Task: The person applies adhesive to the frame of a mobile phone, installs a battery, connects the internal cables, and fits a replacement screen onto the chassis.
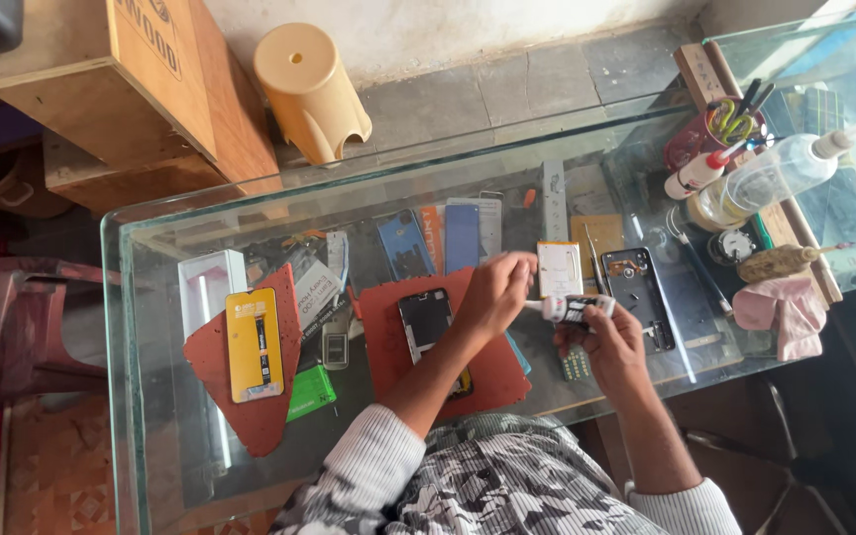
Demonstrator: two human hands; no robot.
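My right hand (608, 347) grips a small white and black glue tube (575, 308) held level above the glass counter (151, 297). The fingers of my left hand (492, 290) pinch the tube's white tip at its left end. Under my left wrist a dark phone (424, 322) lies face down on a red mat (383, 337). Just beyond the tube are a white battery (559, 268) and a black phone frame (639, 295).
A yellow screen package (253, 344) lies on a second red mat at left. Back right are a clear spray bottle (775, 176), a cup of tools (713, 134), a pink cloth (783, 310) and a brush. A beige stool (307, 89) and wooden box (160, 84) stand behind the counter.
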